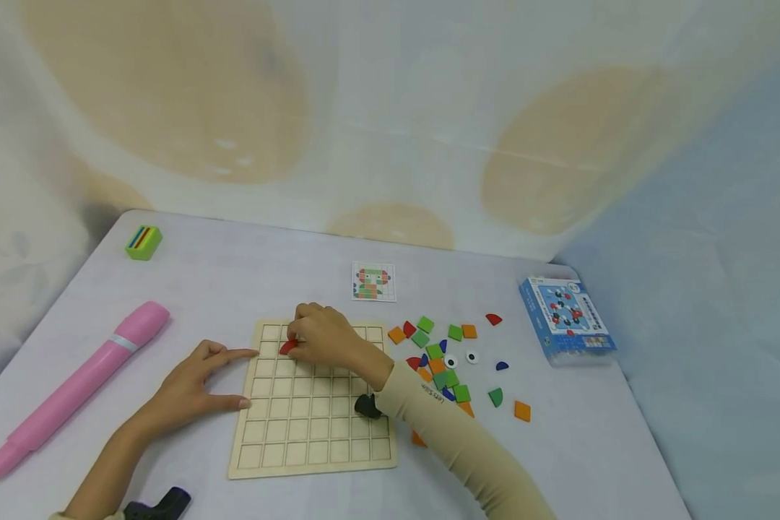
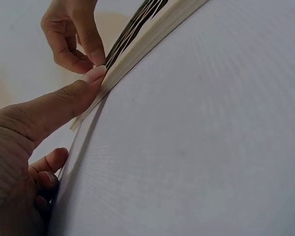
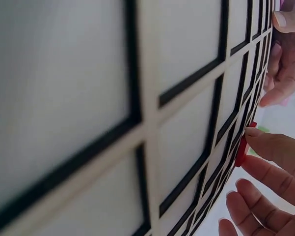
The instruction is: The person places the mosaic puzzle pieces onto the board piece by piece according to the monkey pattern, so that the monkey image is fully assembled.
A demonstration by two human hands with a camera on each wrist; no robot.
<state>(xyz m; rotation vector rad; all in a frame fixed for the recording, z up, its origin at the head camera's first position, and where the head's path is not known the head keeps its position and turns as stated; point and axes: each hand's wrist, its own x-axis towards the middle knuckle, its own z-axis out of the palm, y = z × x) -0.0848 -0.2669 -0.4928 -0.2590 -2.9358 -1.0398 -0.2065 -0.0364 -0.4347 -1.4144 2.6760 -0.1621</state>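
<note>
A wooden grid board (image 1: pixel 312 470) lies flat on the table, divided into square cells. My right hand (image 1: pixel 328 336) reaches over its upper left part, thumb and index finger pinching a red quarter-circle tile (image 1: pixel 289 347). In the right wrist view that red tile (image 3: pixel 242 151) is right at the grid. My left hand (image 1: pixel 185 386) is at the board's left side, with thumb and index finger stretched apart and their tips at its edge. The left wrist view has the left thumb (image 2: pixel 64 105) against the board's side, the other fingers lower down.
Loose orange, green, red and blue tiles lie right of the board, with two eye discs (image 1: pixel 471 357) among them. A pattern card (image 1: pixel 373 282) is behind the board. Further right sits a blue box (image 1: pixel 568 318). A pink tube (image 1: pixel 84 386) and green block (image 1: pixel 144 243) lie left.
</note>
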